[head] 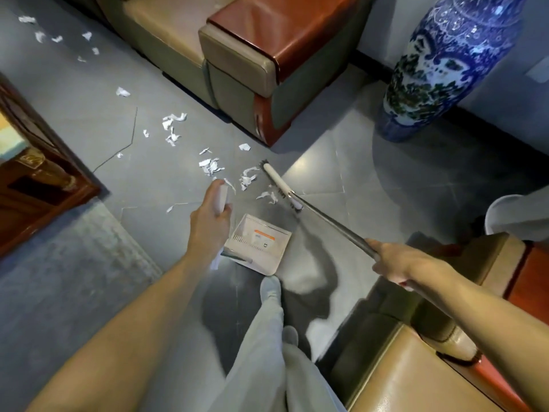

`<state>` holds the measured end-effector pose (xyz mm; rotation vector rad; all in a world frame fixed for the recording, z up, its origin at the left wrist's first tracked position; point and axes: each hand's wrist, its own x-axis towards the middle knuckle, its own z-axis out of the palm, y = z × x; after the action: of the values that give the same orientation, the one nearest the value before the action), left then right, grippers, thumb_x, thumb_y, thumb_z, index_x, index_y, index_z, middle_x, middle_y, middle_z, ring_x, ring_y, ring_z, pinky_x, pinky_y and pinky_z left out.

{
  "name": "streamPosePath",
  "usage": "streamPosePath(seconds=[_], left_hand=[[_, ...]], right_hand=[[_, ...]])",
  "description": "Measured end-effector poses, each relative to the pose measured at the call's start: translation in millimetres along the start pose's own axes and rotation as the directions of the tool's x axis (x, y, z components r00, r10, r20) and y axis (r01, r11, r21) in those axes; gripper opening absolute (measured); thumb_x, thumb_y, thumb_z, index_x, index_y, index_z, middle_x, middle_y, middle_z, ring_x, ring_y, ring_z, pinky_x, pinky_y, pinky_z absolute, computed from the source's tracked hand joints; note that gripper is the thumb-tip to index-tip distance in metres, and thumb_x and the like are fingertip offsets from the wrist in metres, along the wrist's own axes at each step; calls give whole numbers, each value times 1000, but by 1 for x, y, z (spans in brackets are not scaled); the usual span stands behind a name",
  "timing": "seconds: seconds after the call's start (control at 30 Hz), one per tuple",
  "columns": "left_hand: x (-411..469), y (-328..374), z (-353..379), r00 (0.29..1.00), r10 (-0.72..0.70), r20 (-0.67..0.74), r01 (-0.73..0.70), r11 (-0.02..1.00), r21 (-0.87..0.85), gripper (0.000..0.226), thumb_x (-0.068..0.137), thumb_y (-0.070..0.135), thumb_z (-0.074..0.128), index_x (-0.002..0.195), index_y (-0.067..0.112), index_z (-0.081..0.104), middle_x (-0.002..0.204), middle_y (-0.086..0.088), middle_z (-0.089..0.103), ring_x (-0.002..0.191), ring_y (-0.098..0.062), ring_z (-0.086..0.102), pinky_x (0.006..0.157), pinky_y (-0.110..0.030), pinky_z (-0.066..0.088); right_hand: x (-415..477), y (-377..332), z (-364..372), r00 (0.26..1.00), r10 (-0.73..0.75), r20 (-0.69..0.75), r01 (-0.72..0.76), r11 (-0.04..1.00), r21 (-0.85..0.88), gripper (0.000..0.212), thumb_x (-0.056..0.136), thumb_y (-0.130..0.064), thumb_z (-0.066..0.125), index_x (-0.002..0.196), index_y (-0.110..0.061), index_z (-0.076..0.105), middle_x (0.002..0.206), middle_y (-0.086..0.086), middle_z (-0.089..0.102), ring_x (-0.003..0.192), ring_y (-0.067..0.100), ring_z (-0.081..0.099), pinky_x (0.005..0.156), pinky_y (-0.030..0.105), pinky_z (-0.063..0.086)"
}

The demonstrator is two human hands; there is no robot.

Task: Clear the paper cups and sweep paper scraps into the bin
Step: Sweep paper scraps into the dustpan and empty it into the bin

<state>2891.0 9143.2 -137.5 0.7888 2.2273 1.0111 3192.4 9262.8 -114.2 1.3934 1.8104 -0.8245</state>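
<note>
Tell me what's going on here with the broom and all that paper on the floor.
A person is sweeping up. The right hand grips the long handle of a broom, whose head rests on the grey floor beside a cluster of paper scraps. The left hand holds the upright handle of a white dustpan set on the floor near the person's feet. More scraps lie scattered further off along the sofa, not yet swept.

One wide-angle view from the person's head, facing forward and steeply down, floor (386, 179) close below
</note>
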Motion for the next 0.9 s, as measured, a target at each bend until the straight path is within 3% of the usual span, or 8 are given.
streamPosePath(seconds=[0.1,0.17,0.3,0.4,0.53,0.63,0.73,0.9], left_hand=[[29,13,6,1000,4,12,-4,1000,10,38,98,20,51,117,51,42,109,-16,63,98,-42,60,85,-52,54],[47,20,9,1000,-4,14,4,1000,4,38,98,20,51,115,52,42,101,-12,62,99,-43,60,83,-53,54],[71,34,15,999,-34,18,34,999,-25,42,97,18,51,111,57,42,88,-3,57,94,-45,58,78,-54,55],[81,41,19,999,-42,23,43,999,-32,42,98,18,51,121,52,41,106,-8,59,97,-40,58,77,-52,56],[91,42,16,998,-61,19,61,998,-18,42,99,21,48,129,49,38,104,-10,59,91,-32,59,72,-48,57],[89,39,13,991,-125,-39,122,990,-67,40,99,22,47,126,50,35,101,-17,60,92,-36,59,73,-50,57],[92,35,10,983,-160,-93,154,985,-73,39,99,20,47,124,48,35,98,-23,60,90,-41,60,72,-47,57],[113,41,12,962,-223,-158,213,974,-80,38,100,23,45,131,44,35,100,-22,60,89,-40,60,72,-45,56]], right_hand=[[28,-4,-14,999,33,-10,-34,999,-28,65,97,-4,42,153,-28,18,127,15,53,90,27,65,78,37,60],[44,-9,-18,998,58,4,-57,997,-46,66,96,-2,43,153,-25,19,122,16,55,86,26,66,74,35,60],[57,-29,-12,996,6,93,-4,1000,-24,58,96,-19,49,150,-26,26,122,9,57,93,23,63,79,28,51],[46,-36,-10,977,-18,214,-28,977,210,56,96,-21,53,146,-32,30,97,1,57,65,14,59,53,21,52],[29,-36,-49,957,-44,287,-45,954,296,60,96,-21,56,148,-35,28,75,3,55,45,6,49,43,18,44],[22,-39,-79,966,-60,251,4,976,217,61,97,-24,56,148,-37,26,80,0,55,47,7,49,43,17,43],[32,-49,-113,981,-85,176,82,996,24,60,98,-27,53,148,-40,22,92,-4,56,57,9,54,44,15,42],[95,-88,-174,990,-130,51,135,983,-127,54,97,-22,50,143,-43,32,88,-4,56,68,16,63,42,19,45]])
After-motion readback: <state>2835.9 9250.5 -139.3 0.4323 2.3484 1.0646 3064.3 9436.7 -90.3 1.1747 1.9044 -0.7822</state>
